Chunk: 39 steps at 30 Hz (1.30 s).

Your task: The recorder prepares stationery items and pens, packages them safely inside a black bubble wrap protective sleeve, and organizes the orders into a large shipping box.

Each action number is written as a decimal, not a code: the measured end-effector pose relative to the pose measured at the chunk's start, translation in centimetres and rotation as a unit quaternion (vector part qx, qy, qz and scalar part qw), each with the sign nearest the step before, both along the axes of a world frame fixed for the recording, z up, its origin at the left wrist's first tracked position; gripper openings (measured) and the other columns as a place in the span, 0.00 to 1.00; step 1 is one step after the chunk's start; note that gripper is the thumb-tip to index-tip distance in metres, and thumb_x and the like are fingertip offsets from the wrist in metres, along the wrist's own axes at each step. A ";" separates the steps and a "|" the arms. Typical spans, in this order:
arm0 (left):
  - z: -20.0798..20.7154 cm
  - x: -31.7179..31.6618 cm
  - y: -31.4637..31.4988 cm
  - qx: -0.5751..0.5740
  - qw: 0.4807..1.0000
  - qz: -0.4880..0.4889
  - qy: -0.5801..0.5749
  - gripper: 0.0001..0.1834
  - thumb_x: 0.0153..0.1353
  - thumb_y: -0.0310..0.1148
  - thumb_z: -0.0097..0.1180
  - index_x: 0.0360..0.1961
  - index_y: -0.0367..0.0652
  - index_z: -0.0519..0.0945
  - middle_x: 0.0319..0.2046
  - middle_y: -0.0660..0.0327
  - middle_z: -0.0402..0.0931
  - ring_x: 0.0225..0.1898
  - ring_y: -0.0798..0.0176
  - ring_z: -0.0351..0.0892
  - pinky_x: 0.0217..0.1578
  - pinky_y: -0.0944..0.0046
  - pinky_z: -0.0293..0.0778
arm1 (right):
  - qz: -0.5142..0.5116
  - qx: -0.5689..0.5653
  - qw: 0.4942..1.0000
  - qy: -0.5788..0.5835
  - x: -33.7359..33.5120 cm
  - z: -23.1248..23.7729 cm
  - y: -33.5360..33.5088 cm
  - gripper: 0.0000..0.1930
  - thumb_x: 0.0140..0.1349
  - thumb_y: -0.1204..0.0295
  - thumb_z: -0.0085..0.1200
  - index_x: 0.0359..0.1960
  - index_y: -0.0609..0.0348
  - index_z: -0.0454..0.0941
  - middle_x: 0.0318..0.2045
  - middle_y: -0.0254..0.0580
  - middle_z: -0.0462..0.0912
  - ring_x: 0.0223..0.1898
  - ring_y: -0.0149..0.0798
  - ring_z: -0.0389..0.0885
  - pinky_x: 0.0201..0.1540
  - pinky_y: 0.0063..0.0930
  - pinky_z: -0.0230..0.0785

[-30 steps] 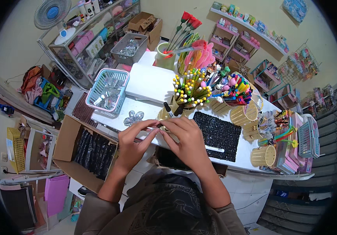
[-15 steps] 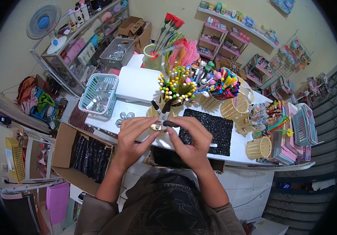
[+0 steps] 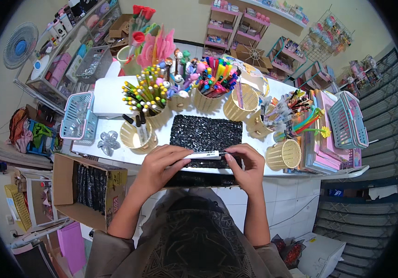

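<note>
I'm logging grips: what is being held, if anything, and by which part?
A white marker pen, held at both ends: left hand at its white end, right hand at its dark end.

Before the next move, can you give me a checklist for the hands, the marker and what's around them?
1. Left hand holding the white marker: ok, fingers on its left end.
2. Right hand has a firm grip: cannot tell; its fingertips are at the marker's other end.
3. Marker cap fully seated: cannot tell, too small and partly covered.
4. Black mat on the white table: ok.
5. Clear flower-shaped item apart from both hands: ok.
</note>
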<state>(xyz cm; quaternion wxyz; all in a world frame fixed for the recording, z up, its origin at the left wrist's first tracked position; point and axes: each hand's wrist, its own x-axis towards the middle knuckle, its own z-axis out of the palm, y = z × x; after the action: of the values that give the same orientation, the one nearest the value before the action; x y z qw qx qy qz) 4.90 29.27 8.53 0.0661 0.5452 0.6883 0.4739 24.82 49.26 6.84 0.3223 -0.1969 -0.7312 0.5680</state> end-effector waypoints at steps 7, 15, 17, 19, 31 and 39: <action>-5.4 0.2 2.8 -0.029 0.999 -0.007 -0.037 0.13 0.69 0.27 0.72 0.52 0.39 0.93 0.48 0.53 0.93 0.49 0.50 0.90 0.52 0.53 0.80 | 0.004 0.133 0.990 -0.053 0.7 -3.4 2.8 0.08 0.63 0.81 0.73 0.44 0.65 0.93 0.42 0.47 0.94 0.45 0.45 0.92 0.52 0.36 0.82; -4.9 0.8 3.2 -0.056 0.998 0.016 -0.003 0.14 0.63 0.29 0.77 0.50 0.40 0.94 0.47 0.55 0.93 0.50 0.53 0.89 0.55 0.55 0.76 | -0.015 0.156 0.986 -0.054 0.8 -4.8 2.9 0.09 0.62 0.82 0.71 0.44 0.63 0.92 0.41 0.48 0.93 0.43 0.48 0.90 0.51 0.38 0.81; -4.8 1.0 3.1 -0.060 0.998 0.019 -0.002 0.15 0.62 0.30 0.78 0.50 0.41 0.94 0.47 0.56 0.93 0.51 0.54 0.89 0.55 0.55 0.76 | -0.010 0.162 0.985 -0.051 0.6 -4.5 2.8 0.10 0.62 0.81 0.72 0.45 0.63 0.92 0.41 0.48 0.93 0.44 0.48 0.90 0.51 0.39 0.81; -5.2 1.0 2.9 -0.071 0.997 0.023 0.007 0.16 0.60 0.31 0.79 0.49 0.42 0.95 0.47 0.58 0.93 0.51 0.55 0.89 0.55 0.56 0.75 | -0.005 0.167 0.985 -0.048 0.6 -4.2 2.9 0.11 0.61 0.80 0.73 0.45 0.62 0.92 0.42 0.48 0.92 0.45 0.49 0.89 0.52 0.40 0.81; -6.0 0.9 2.6 -0.063 0.998 0.017 -0.009 0.16 0.63 0.34 0.78 0.51 0.44 0.95 0.52 0.63 0.94 0.54 0.59 0.87 0.56 0.58 0.72 | 0.067 0.170 0.981 -0.060 1.2 -4.4 3.9 0.15 0.58 0.76 0.78 0.47 0.59 0.94 0.45 0.44 0.92 0.48 0.48 0.87 0.54 0.40 0.79; -5.7 1.2 2.9 -0.056 0.998 0.032 0.001 0.16 0.59 0.29 0.80 0.49 0.42 0.95 0.50 0.60 0.95 0.52 0.55 0.90 0.58 0.55 0.75 | 0.053 0.180 0.980 -0.060 1.1 -4.3 3.7 0.14 0.59 0.75 0.78 0.47 0.61 0.93 0.46 0.44 0.92 0.49 0.48 0.87 0.55 0.40 0.79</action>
<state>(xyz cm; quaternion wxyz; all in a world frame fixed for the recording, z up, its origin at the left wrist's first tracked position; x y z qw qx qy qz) 6.12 32.13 2.86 0.0808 0.5188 0.7308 0.4361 25.89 52.97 2.58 0.2772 -0.1304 -0.8488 0.4309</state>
